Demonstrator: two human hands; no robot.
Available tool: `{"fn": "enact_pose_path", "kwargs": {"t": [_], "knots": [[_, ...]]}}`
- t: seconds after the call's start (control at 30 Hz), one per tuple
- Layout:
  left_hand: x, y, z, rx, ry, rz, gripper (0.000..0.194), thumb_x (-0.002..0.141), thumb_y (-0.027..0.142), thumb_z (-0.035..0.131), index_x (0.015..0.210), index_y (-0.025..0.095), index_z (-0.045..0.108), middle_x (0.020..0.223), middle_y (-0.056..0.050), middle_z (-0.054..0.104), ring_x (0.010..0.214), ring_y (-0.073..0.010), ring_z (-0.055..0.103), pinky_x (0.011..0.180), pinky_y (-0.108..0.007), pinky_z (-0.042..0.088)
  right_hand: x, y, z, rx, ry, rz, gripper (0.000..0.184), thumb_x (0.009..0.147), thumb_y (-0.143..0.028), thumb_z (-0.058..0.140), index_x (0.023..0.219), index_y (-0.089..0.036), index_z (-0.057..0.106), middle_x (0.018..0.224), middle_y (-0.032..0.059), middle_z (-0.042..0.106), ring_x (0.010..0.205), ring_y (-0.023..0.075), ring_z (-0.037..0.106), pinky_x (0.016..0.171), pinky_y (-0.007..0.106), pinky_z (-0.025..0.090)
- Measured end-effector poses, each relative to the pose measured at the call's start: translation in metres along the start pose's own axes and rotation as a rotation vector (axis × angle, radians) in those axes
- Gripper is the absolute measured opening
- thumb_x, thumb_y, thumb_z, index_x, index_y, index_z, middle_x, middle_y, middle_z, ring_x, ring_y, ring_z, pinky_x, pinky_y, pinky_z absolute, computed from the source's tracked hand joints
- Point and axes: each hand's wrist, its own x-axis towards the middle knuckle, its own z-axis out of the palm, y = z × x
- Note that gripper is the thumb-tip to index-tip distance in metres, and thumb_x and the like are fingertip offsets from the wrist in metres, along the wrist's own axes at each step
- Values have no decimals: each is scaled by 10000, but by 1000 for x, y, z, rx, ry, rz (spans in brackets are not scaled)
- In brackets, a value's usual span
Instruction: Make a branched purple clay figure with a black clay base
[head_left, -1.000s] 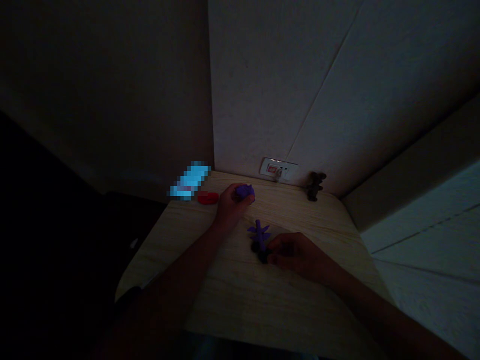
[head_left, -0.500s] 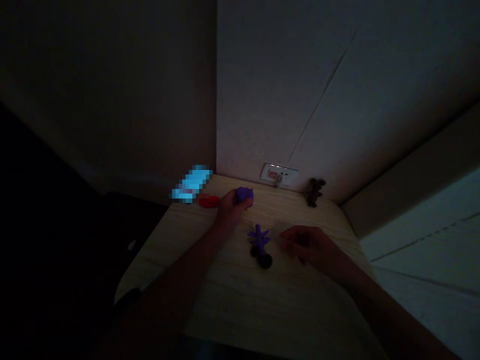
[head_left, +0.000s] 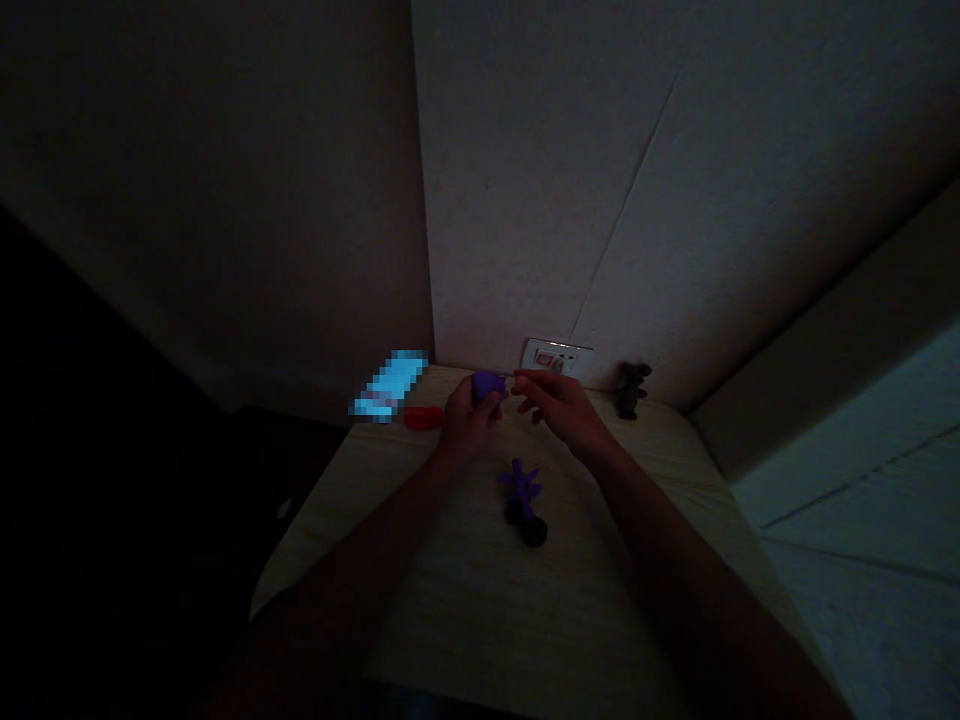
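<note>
My left hand (head_left: 466, 418) is closed around a rounded purple piece (head_left: 488, 385), which shows small points along its edge; the dim light hides finer detail. Just right of that piece is my right hand (head_left: 553, 402), its fingers apart and nothing visible in them. A small gap seems to separate its fingertips from the purple piece. Nearer to me on the wooden tabletop (head_left: 450, 570) lies a purple stick-like toy part (head_left: 522, 488) with pointed side fins and black round pieces at its near end. Neither hand touches it.
A red object (head_left: 424, 418) lies left of my left hand, by a glowing, blurred-out screen (head_left: 390, 386). A wall socket (head_left: 556, 357) with a plug sits behind my hands. A small dark figurine (head_left: 631, 390) stands at the back right.
My right hand has moved forward and left, from beside the purple stick-like part to beside the rounded purple piece. My left hand keeps holding that piece. The view has shifted slightly.
</note>
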Motion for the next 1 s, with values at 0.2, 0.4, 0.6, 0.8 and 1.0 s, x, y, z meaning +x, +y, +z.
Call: {"fn": "enact_pose_path", "kwargs": {"t": [0.2,0.4,0.6,0.8,1.0], "knots": [[14,-4,19,84,-108,58,212,872,372,698,945,187,628,702,25,597,616,-138,542,583,-254,411,5,13,-8,-48,46,-66,453,843,-524,774,1142,-189,826,877,87,808,655,176,673,525,269,492],[15,-20,18,37,-250,24,263,817,384,717,983,202,623,772,19,605,683,-157,554,629,-263,446,8,39,-5,46,112,-27,546,726,-548,868,1114,-166,833,791,69,788,567,159,606,531,288,459],[8,-21,11,64,-215,-8,380,949,564,575,972,193,649,864,-30,637,728,-169,584,603,-259,472,0,57,10,287,153,75,538,657,-495,925,1100,-207,821,940,78,823,710,195,702,659,321,544],[2,-15,8,223,-228,106,304,962,444,580,1049,184,710,1031,-86,732,906,-223,679,795,-317,550,-25,57,0,255,145,113,466,677,-498,930,1017,-195,835,799,52,816,718,208,735,748,351,592],[3,-9,7,268,-317,128,267,943,407,591,946,181,735,956,-86,767,923,-249,696,842,-341,531,-37,56,-3,172,126,83,462,723,-566,890,997,-197,838,858,79,836,766,242,768,768,377,614]]}}
